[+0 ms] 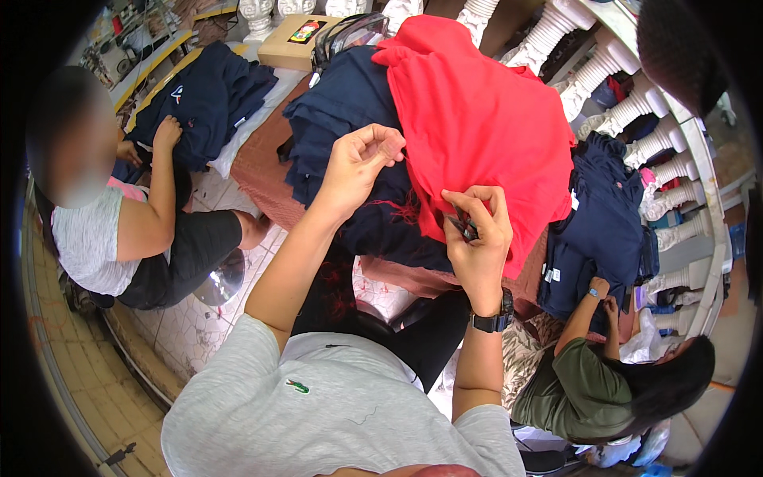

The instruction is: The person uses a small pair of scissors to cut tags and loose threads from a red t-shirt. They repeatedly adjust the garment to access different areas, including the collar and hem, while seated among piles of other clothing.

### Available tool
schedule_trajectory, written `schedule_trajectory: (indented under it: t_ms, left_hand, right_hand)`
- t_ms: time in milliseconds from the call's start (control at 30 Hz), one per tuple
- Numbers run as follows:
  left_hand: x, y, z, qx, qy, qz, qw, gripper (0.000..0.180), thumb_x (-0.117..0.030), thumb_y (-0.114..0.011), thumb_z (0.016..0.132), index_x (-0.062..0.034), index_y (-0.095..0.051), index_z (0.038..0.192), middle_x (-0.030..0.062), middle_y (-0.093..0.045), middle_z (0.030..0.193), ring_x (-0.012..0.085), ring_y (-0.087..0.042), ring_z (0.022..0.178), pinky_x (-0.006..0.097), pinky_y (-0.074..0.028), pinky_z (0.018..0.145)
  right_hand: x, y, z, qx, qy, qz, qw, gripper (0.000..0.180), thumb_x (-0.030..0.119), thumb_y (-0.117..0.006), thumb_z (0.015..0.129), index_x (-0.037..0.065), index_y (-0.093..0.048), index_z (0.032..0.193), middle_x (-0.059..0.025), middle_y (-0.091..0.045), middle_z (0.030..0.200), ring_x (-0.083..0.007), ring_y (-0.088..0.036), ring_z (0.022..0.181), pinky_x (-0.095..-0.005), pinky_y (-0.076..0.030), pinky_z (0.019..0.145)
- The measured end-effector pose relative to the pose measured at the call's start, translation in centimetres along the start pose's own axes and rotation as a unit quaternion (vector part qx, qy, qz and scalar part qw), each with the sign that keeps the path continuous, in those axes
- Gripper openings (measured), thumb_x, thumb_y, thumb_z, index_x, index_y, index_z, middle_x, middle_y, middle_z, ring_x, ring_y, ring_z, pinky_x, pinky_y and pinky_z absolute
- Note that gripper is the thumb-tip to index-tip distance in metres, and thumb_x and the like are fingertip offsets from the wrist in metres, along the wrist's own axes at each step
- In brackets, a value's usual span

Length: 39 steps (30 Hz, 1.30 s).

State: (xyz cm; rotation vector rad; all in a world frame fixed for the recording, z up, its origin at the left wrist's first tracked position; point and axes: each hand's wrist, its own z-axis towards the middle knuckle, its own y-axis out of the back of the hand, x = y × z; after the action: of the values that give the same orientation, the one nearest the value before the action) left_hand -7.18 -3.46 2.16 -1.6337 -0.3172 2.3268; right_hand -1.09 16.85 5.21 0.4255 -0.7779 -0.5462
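Observation:
A red garment lies spread over a stack of folded navy garments in front of me. My left hand is closed in a pinch at the red garment's left edge; what its fingertips hold is too small to make out. Against the lower part of the red cloth, my right hand is closed around small dark thread snips, mostly hidden by the fingers. Loose red threads cling to the navy cloth between my hands.
At left, a person handles navy garments; at right, another person handles a navy pile. A brown cloth covers the table. A cardboard box stands at the back, before a white balustrade.

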Motion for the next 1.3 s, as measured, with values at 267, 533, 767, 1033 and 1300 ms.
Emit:
schedule_trajectory:
  t_ms: [267, 533, 767, 1033, 1300]
  left_hand:
    - [-1.7, -0.1, -4.0, 0.063, 0.032, -0.119, 0.99, 0.026, -0.026, -0.067, 0.099, -0.0013, -0.062, 0.106, -0.0007, -0.053, 0.079, 0.0108, -0.051, 0.074, 0.024, -0.042, 0.072]
    - [-2.8, -0.5, -4.5, -0.07, -0.173, 0.356, 0.916, 0.013, -0.007, -0.081, 0.082, -0.0029, -0.076, 0.093, 0.0013, -0.054, 0.08, 0.0114, -0.05, 0.07, 0.026, -0.042, 0.065]
    - [-4.1, -0.7, -4.4, -0.068, -0.199, 0.336, 0.918, 0.01, -0.004, -0.079, 0.083, -0.0006, -0.074, 0.09, 0.0054, -0.057, 0.088, 0.0142, -0.059, 0.073, 0.028, -0.051, 0.068]
    - [-4.0, -0.1, -4.5, -0.057, -0.215, 0.323, 0.92, 0.008, -0.001, -0.077, 0.082, 0.0001, -0.072, 0.088, 0.0058, -0.057, 0.088, 0.0146, -0.059, 0.077, 0.028, -0.048, 0.069]
    - [-3.8, -0.1, -4.6, -0.045, -0.221, 0.323, 0.919, 0.008, -0.001, -0.077, 0.08, 0.0005, -0.072, 0.086, 0.007, -0.057, 0.086, 0.0161, -0.06, 0.077, 0.029, -0.048, 0.07]
  right_hand:
    - [0.6, 0.1, -0.3, -0.031, 0.0, 0.017, 0.999, 0.037, -0.01, -0.072, 0.073, 0.007, -0.073, 0.105, -0.0082, -0.057, 0.096, -0.0183, -0.06, 0.072, -0.0316, -0.048, 0.059]
    - [4.5, -1.4, -1.8, 0.01, -0.129, 0.152, 0.98, 0.016, 0.002, -0.075, 0.087, 0.001, -0.064, 0.098, -0.0034, -0.053, 0.08, -0.0078, -0.051, 0.067, -0.0273, -0.042, 0.054]
    - [4.5, -5.9, -1.1, 0.113, -0.334, 0.507, 0.786, 0.045, 0.042, -0.033, 0.11, 0.004, -0.056, 0.1, 0.0016, -0.041, 0.074, -0.006, -0.034, 0.059, -0.0217, -0.029, 0.052]
    - [4.2, -6.9, 0.0, 0.084, -0.354, 0.569, 0.738, 0.046, 0.042, -0.034, 0.11, 0.006, -0.053, 0.089, 0.0019, -0.041, 0.068, -0.0048, -0.032, 0.051, -0.0213, -0.025, 0.046]
    - [4.0, -7.3, 0.5, 0.07, -0.339, 0.585, 0.733, 0.044, 0.041, -0.036, 0.11, 0.007, -0.051, 0.086, 0.002, -0.04, 0.068, -0.0057, -0.032, 0.051, -0.0222, -0.024, 0.046]
